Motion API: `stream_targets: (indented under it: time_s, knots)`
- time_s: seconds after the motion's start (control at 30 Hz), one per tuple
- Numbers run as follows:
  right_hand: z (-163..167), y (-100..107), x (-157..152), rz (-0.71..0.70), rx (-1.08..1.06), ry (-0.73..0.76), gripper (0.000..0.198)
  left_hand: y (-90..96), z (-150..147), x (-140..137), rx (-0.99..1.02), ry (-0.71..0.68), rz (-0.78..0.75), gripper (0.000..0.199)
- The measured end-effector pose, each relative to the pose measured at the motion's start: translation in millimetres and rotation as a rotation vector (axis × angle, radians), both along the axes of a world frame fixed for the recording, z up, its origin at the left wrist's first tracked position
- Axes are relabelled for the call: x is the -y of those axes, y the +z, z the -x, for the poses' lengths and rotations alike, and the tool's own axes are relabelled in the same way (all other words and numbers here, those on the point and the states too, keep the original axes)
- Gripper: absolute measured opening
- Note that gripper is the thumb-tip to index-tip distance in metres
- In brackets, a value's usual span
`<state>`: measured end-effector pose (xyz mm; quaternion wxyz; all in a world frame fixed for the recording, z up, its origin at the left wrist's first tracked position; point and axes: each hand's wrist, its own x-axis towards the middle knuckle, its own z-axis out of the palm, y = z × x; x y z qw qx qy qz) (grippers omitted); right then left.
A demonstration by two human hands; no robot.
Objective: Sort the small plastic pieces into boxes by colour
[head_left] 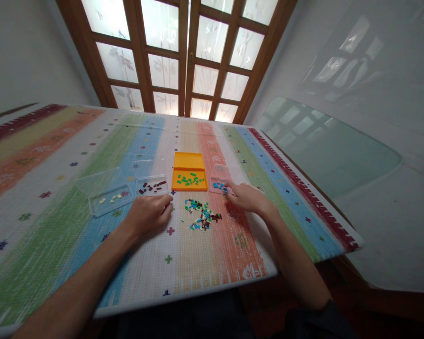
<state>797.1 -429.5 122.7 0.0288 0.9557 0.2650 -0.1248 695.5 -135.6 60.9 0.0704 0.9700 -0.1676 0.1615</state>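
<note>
On the striped bench [134,273], centre-right blue pieces [216,185] look light, stiff, best edge-pinched; left hand [150,213] and right hand [246,197] grip unclear.

We log the box [190,160] as orange-yellow, green bricks [192,180] inside. Right of it: blue bricks [216,185], clear tray [217,191]. Left of it: dark brown bricks [158,189], second clear tray [137,186]; farther left, cream bricks [118,197], third clear tray [111,208]. In front of it we get a mixed pile [205,216]: green, blue, brown, cream. Under it, a tablecloth [191,254] striped white, blue, green, orange, maroon, flower-and-cross motifs. Behind it, brown doors [182,75], whitish panes [162,40], plant patterns.
</note>
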Motion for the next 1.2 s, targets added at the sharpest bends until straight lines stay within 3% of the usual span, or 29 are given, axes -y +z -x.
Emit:
stream_targets:
  time_s: [0.23,0.43,0.67,0.9,1.2]
  knots:
    - [2,2,5,-0.179,0.039,0.152,0.032,0.0,2,2,-0.030,-0.033,0.028,0.030]
    - [7,-20,-5,-0.363,0.025,0.404,0.027,-3.1,2,5,-0.104,-0.137,0.039,0.027]
    - [7,-43,-9,-0.556,0.024,0.386,0.027,-14.1,-5,17,-0.040,-0.168,0.050,0.032]
    - [10,-42,-27,-0.458,0.058,0.403,0.024,-13.8,-10,20,-0.050,-0.109,0.029,0.030]
    - [11,-24,-83,-0.252,0.063,0.388,0.025,-6.0,0,11,0.008,-0.035,0.087,0.029]
